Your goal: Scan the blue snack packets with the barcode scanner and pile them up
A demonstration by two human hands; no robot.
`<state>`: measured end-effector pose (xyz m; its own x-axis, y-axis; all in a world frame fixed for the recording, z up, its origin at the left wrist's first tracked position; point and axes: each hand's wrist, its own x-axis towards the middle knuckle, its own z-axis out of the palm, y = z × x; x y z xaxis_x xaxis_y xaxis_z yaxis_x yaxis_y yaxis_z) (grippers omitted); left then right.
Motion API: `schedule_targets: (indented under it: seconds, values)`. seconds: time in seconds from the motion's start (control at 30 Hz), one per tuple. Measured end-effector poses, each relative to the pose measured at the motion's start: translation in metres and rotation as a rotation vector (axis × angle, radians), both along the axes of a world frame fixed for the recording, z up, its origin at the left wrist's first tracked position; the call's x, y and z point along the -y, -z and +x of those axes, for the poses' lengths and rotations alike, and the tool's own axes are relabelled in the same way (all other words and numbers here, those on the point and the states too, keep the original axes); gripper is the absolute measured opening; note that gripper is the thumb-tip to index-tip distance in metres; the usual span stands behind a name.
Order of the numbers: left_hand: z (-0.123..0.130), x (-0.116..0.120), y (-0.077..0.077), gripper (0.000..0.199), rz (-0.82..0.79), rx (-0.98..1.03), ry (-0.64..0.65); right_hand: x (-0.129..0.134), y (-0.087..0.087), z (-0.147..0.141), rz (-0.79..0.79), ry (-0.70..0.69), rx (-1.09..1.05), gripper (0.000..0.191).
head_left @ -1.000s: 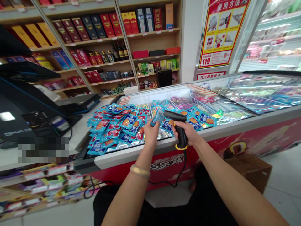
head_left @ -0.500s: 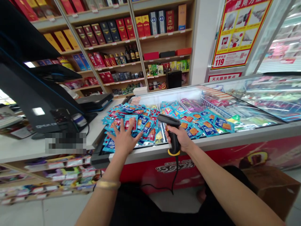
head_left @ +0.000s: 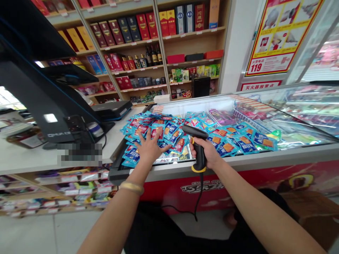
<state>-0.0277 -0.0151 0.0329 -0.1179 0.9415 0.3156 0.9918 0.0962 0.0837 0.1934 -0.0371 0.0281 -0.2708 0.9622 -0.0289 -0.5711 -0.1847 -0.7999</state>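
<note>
My left hand (head_left: 151, 148) lies with fingers spread on a heap of small blue and red snack packets (head_left: 132, 124), a gold bangle on its wrist. My right hand (head_left: 209, 152) is wrapped round the grip of a black and yellow barcode scanner (head_left: 196, 132). The scanner's head points left toward the heap, and its black cable (head_left: 199, 197) hangs down in front. To the right of the scanner, a second group of blue packets (head_left: 239, 139) is spread over the freezer's glass lid.
A chest freezer (head_left: 291, 150) with a glass top spans the front. At left, a checkout terminal (head_left: 34, 91) stands on a white counter (head_left: 16, 160). Shelves of boxed goods (head_left: 132, 30) are behind. A cardboard box (head_left: 312, 211) sits low at right.
The view has shifted slightly, so the scene sits further right. My left hand stays spread on the packets, and my right hand still holds the scanner.
</note>
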Motion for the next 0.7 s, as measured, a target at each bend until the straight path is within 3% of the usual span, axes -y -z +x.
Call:
schedule_targets:
  seconds: [0.3, 0.5, 0.7]
  values:
    - [0.006, -0.019, -0.001, 0.087, -0.001, 0.010, -0.030, -0.001, 0.001, 0.000, -0.002, -0.010, 0.015, 0.028]
    - [0.012, -0.017, -0.007, 0.090, 0.033, -0.049, -0.038, -0.002, 0.002, 0.000, -0.004, -0.007, 0.023, 0.028]
    - [0.019, -0.009, -0.001, 0.086, 0.084, -0.046, 0.001, -0.003, 0.004, 0.002, 0.018, -0.006, 0.014, 0.027]
